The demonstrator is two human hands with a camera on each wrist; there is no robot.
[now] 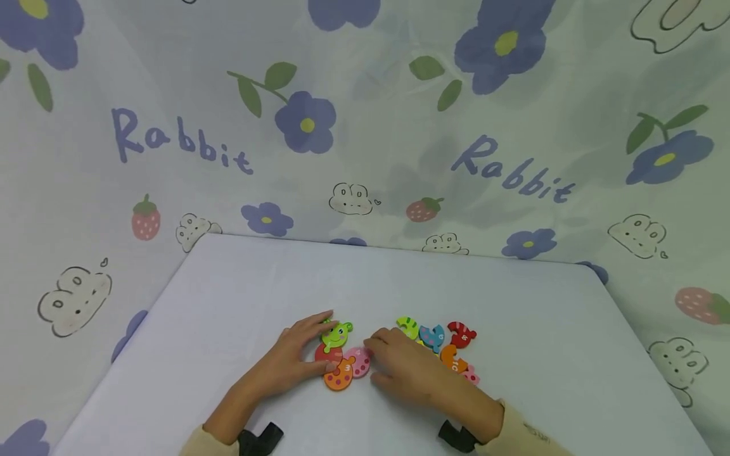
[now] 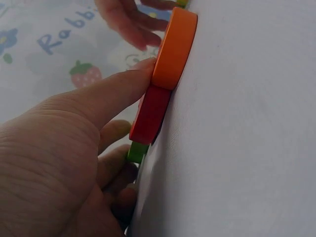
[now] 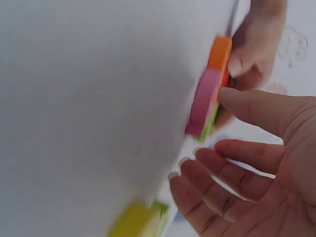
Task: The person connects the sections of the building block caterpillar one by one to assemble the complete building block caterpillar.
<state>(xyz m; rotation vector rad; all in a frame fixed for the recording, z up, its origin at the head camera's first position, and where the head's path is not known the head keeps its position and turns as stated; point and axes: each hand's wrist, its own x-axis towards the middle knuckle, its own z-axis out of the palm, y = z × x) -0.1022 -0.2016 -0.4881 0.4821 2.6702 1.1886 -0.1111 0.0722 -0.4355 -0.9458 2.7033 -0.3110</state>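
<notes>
A joined run of wooden caterpillar puzzle pieces lies flat before me. It has a green smiling head (image 1: pixel 334 337), a red piece (image 1: pixel 326 354), an orange dotted piece (image 1: pixel 339 379) and a pink dotted piece (image 1: pixel 359 362). My left hand (image 1: pixel 288 358) spans the run's left side. Its thumb presses the red and orange pieces, while its other fingers touch the green head. Fairly straight and spread, the fingers of my right hand (image 1: pixel 405 370) hover at the pink piece. Its thumb tip appears against that pink piece (image 3: pixel 205 101) in the right wrist view.
Right of the right hand lie loose pieces: a green striped one (image 1: pixel 407 326), a blue one (image 1: pixel 432 337), a red one (image 1: pixel 462 334), an orange one (image 1: pixel 453 360) and a pink one (image 1: pixel 471 375). The hand partly covers a yellow piece (image 3: pixel 129 220). Beneath everything is a white table (image 1: pixel 256 285).
</notes>
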